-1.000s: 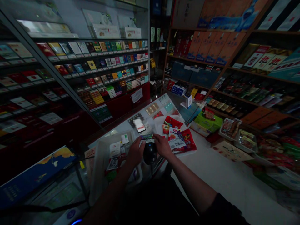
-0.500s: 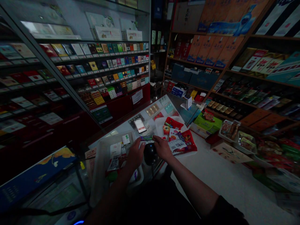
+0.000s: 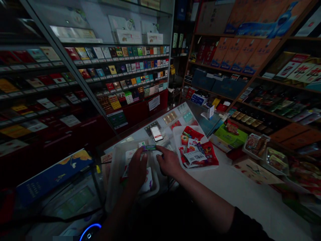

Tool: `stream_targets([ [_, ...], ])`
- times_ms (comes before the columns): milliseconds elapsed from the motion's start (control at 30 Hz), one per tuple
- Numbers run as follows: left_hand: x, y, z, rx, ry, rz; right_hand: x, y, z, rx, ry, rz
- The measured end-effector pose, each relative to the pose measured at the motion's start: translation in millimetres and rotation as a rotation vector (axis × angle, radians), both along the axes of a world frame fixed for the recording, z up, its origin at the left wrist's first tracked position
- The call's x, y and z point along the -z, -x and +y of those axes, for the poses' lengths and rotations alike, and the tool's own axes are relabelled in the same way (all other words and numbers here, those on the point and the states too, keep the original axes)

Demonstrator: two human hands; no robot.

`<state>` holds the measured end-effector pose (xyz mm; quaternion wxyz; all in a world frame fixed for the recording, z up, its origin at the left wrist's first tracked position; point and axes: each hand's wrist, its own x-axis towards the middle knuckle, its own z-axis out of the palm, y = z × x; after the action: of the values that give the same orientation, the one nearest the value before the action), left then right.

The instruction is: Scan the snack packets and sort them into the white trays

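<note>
My left hand point(image 3: 136, 166) and my right hand point(image 3: 169, 162) pinch the two ends of a small green stick pack point(image 3: 149, 147) between their fingertips. The pack is held level above the far rim of a white plastic tray point(image 3: 113, 174) that holds several small packets. Both hands are closed on the pack. To the right lies a second white tray point(image 3: 177, 134) with red snack packets point(image 3: 209, 152) and a barcode label on top.
A phone point(image 3: 157, 134) lies on the glass counter point(image 3: 175, 115) beyond the hands. Cigarette shelves point(image 3: 120, 70) fill the left wall. Shelves of boxes and bottles point(image 3: 263, 87) run along the right. A blue carton point(image 3: 54, 175) sits at the near left, above a blue ring light point(image 3: 89, 231).
Both hands have carried the green pack left, from above the black round scanner to over the left tray. The scanner no longer shows. The view has turned slightly.
</note>
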<state>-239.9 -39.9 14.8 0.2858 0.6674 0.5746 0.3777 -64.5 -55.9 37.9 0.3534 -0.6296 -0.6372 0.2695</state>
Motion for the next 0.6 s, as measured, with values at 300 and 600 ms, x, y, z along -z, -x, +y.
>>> stream_targets([
  [300,4.2,48,-17,-0.154,0.111,0.035,18.5,55,-4,-0.211,0.102,0.147],
  [600,42.7,75,-30,-0.197,0.239,0.090,41.1,80,-1,-0.302,0.236,0.091],
])
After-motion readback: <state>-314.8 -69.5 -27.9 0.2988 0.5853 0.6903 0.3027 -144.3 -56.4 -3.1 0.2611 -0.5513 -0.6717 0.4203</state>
